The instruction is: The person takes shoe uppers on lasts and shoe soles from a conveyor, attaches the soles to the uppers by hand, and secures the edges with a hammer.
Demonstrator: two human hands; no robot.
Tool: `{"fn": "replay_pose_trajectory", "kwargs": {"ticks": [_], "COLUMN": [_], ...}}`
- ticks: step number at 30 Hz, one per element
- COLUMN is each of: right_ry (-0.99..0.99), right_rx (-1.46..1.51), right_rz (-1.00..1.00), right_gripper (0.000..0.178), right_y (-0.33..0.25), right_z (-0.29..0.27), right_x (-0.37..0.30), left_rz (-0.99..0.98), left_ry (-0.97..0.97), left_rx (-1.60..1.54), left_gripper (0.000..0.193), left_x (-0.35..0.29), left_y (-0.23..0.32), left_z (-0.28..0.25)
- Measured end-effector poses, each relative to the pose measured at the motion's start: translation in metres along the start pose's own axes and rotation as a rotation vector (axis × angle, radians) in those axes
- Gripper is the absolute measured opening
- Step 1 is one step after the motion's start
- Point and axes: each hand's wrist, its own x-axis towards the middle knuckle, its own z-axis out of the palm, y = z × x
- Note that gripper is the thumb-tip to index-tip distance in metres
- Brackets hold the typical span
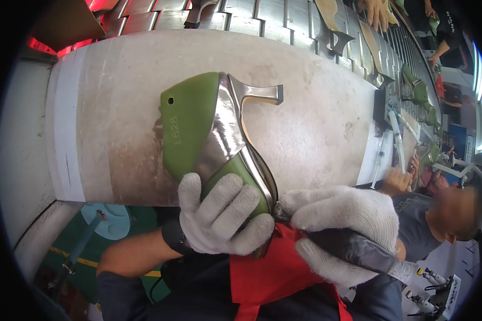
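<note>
A metallic pewter high-heeled shoe [226, 128] lies on its side on the pale work surface, its heel pointing right. Inside it is a green shoe last [185, 125], with a small round hole near its top. My left hand [219, 214], in a white knit glove, is closed around the toe end of the shoe and last. Also gloved, my right hand [353, 219] wraps round a thick dark-handled tool [348, 246]. Its fingertips meet the toe end of the shoe beside my left hand. Those fingers hide the tool's working end, so its kind is unclear.
A slatted metal conveyor [246, 16] runs along the far side, carrying heels and shoe parts [337, 40]. A co-worker's hand [375, 13] reaches over it. Another person [428, 219] sits close on my right. A light blue stool [107, 222] stands below left.
</note>
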Motion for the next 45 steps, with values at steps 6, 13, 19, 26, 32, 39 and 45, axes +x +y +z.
{"fn": "replay_pose_trajectory", "kwargs": {"ticks": [6,13,19,26,32,39,45], "right_ry": [-0.15,0.006,0.0,0.24,0.401,0.369,0.45], "right_rx": [0.068,0.421,0.531,0.816,0.744,0.758,0.656], "right_rz": [0.072,0.374,0.502,0.241,0.06,0.175,0.147], "right_gripper": [0.029,0.03,0.034,0.026,0.026,0.028,0.024], "right_y": [0.001,0.024,0.043,0.043,0.052,0.045,0.056], "right_z": [-0.018,-0.009,-0.005,0.042,0.027,0.022,0.027], "right_x": [0.018,0.019,0.037,0.06,0.07,0.054,0.068], "left_rz": [-0.01,0.004,0.019,0.036,0.061,-0.131,-0.19], "left_ry": [0.008,0.017,0.053,0.005,-0.367,-0.412,-0.464], "left_rx": [0.003,0.009,0.051,0.023,0.023,-0.118,-0.127], "left_gripper": [0.048,0.055,0.065,0.06,0.049,0.139,0.133], "left_x": [0.002,-0.003,-0.006,0.003,0.035,0.064,0.066], "left_y": [-0.001,-0.004,-0.003,-0.004,-0.015,-0.053,-0.052], "left_z": [0.003,0.002,0.004,-0.007,-0.039,-0.046,-0.045]}}
